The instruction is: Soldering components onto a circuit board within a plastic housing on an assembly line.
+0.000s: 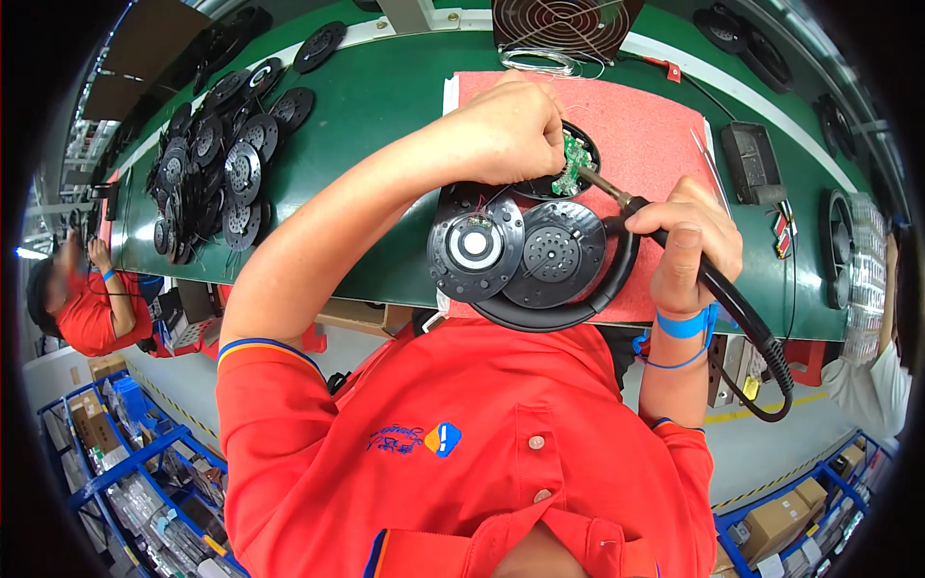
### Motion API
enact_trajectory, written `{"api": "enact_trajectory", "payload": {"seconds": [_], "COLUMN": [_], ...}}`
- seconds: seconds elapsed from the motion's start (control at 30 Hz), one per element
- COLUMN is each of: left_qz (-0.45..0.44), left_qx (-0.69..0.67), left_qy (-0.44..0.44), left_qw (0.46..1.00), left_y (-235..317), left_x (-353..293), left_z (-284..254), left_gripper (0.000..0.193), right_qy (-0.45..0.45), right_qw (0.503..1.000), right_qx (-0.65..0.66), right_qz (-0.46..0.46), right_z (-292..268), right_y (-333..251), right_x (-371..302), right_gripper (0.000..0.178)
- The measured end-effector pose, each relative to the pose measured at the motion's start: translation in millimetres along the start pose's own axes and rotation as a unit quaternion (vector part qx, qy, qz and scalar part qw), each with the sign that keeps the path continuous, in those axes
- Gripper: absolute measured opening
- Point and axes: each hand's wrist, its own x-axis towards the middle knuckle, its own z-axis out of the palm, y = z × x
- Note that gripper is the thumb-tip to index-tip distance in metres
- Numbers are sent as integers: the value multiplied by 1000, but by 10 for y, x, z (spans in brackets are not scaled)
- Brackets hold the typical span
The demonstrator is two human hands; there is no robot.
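Note:
My right hand grips a soldering iron, whose tip meets a green circuit board. The board sits in a round black headphone ear cup. My left hand is closed at the board's left edge; its fingertips are turned away, so I cannot make out what they pinch. Nearer to me lie a black disc with a white ring and a perforated black speaker disc, beside a curved black headband. All of these rest on a pink foam mat.
A pile of black speaker discs covers the left of the green table. At the back stand a fan grille and a coil of wire. A black tray is on the right. Another person sits far left.

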Motion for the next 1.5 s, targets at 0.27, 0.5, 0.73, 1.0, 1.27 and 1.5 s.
{"api": "enact_trajectory", "payload": {"seconds": [0.27, 0.5, 0.73, 1.0, 1.27, 1.5], "left_qz": [-39, -44, -37, -19, 68, -180], "left_qx": [14, 40, 27, 21, -19, 46], "left_qy": [10, 18, 17, 16, 8, 114], "left_qw": [999, 998, 999, 999, 997, 976], "left_y": [21, 12, 12, -53, -125, -1201], "left_x": [5, 38, 23, 39, -295, -602], "left_z": [13, 44, 69, 39, -425, -1503], "left_gripper": [13, 13, 13, 13, 21, 28], "right_qy": [-14, -18, -8, -65, -212, -180], "right_qw": [1000, 1000, 1000, 995, 977, 976], "right_qx": [-7, -15, -25, 46, -7, -94], "right_qz": [0, -9, -7, 62, 30, 78], "right_z": [33, 29, -20, -86, -149, -669], "right_y": [-2, 15, 4, -152, -285, -440], "right_x": [-8, -18, -74, -620, -800, -600], "right_gripper": [51, 52, 56, 43, 39, 25]}}
